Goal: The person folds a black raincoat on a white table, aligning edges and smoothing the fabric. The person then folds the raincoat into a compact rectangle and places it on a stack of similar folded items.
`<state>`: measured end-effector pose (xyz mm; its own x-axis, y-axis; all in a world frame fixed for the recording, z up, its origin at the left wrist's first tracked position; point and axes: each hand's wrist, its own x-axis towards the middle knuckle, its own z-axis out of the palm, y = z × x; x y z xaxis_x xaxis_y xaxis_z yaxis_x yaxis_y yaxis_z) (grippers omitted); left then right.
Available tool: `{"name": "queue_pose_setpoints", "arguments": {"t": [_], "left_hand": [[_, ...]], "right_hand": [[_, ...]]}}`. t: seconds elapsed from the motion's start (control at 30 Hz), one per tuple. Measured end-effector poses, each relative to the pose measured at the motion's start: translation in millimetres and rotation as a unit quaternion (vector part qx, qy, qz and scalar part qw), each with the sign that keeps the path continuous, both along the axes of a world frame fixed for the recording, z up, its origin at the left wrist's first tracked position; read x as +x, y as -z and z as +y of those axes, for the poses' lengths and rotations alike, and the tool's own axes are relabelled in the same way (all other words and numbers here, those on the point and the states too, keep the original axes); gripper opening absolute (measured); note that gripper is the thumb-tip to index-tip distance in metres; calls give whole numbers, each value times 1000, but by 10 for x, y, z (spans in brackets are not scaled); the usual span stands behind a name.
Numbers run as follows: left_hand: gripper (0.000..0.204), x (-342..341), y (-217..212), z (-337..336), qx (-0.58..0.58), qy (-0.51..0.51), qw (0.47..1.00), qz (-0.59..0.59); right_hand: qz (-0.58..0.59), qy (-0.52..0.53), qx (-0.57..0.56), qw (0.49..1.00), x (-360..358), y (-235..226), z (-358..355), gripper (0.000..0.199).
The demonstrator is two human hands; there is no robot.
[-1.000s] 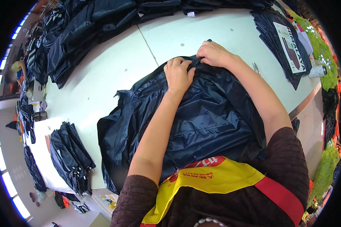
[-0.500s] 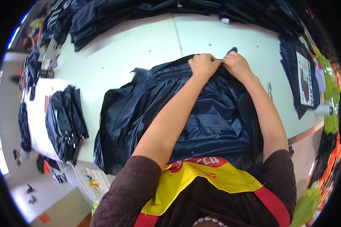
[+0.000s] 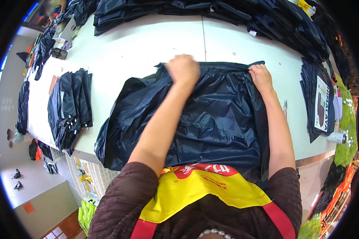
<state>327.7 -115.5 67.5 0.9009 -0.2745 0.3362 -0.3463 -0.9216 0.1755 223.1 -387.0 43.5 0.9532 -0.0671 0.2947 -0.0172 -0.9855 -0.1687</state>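
A shiny dark navy garment [image 3: 219, 115] lies spread and creased on the white table in front of me. My right hand [image 3: 261, 76] pinches its far right corner, where a small flap of cloth sticks out past the fingertips. Near the far left part of the same edge, my left hand [image 3: 182, 71] hovers close over the cloth, curled and smeared by motion. Whether its fingers grip the fabric cannot be made out. Between the two hands the far edge runs nearly straight, with gathered folds below it.
Dark folded garments [image 3: 171, 10] line the table's far side. A stack of dark clothes [image 3: 70, 109] lies at the left; another pile [image 3: 313, 93] with a printed sheet sits at the right. Beside the garment lies a small metal tool [image 3: 285, 107]. A white cylinder [image 3: 336, 138] stands near the right edge.
My hands were together at the far edge; the left has swept left along it, and the right has shifted slightly right and down, holding the corner. The far edge looks straighter.
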Motion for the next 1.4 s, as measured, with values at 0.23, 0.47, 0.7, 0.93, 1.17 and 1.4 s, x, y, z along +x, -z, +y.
{"name": "queue_pose_setpoints", "arguments": {"t": [0.23, 0.47, 0.7, 0.93, 1.17, 1.4], "left_hand": [[39, 9, 57, 1260, -77, -6, 996, -42], [51, 122, -31, 1935, 12, -42, 957, 286], [29, -44, 240, 1981, -591, -129, 705, 370], [27, -194, 298, 1988, -638, -73, 693, 326], [25, -284, 447, 1965, -577, -19, 776, 256], [25, -341, 416, 1920, -623, -32, 737, 262]], "right_hand": [[-48, 0, 155, 987, -43, 153, 55, 20], [111, 400, -18, 910, -1449, 388, -857, 57], [82, 379, 278, 879, -1920, 496, -1170, 25], [-149, 316, 791, 502, -1650, -59, -529, 22], [150, 15, 640, 753, -404, -664, 1184, 33], [130, -194, 398, 887, 574, -523, 2449, 38]]}}
